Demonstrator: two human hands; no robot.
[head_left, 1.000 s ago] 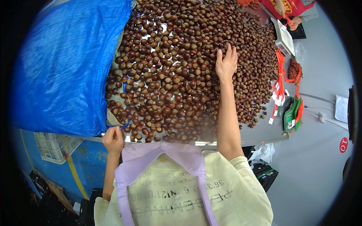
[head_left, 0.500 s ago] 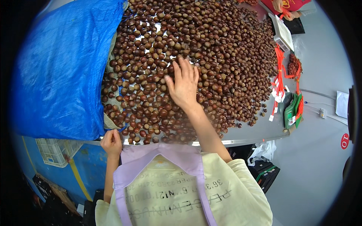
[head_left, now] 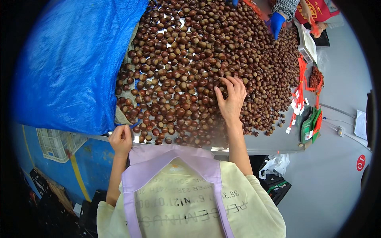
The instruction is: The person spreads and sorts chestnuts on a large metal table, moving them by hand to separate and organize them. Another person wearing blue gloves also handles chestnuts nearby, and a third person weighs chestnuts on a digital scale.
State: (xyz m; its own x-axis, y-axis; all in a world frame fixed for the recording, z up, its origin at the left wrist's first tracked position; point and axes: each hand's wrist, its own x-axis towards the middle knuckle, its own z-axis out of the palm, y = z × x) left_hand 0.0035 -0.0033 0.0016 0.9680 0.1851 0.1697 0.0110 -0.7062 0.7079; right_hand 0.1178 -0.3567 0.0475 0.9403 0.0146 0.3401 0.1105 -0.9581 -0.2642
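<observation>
Brown chestnuts (head_left: 186, 75) lie spread across a metal-edged table in front of me. My right hand (head_left: 231, 101) rests over them near the middle, its fingers apart and slightly bent, touching the nuts. A large blue woven sack (head_left: 75, 67) lies on the left, its mouth toward the chestnuts. At its near corner, by the table's front edge, my left hand (head_left: 120, 139) is closed, with the fingers curled in. Whatever it may be pinching there is hidden.
A co-worker's blue-gloved hand (head_left: 276, 24) reaches over the far right of the chestnuts. Beside them lie a white scale (head_left: 307, 45), orange net bags (head_left: 299, 89) with white tags and a filled net bag (head_left: 316, 79). A pale crate (head_left: 55, 144) stands below the table at left.
My right hand has moved rightward and a little nearer across the chestnuts. My left hand remains at the sack's corner. Blue-gloved hands have come into view at the far side.
</observation>
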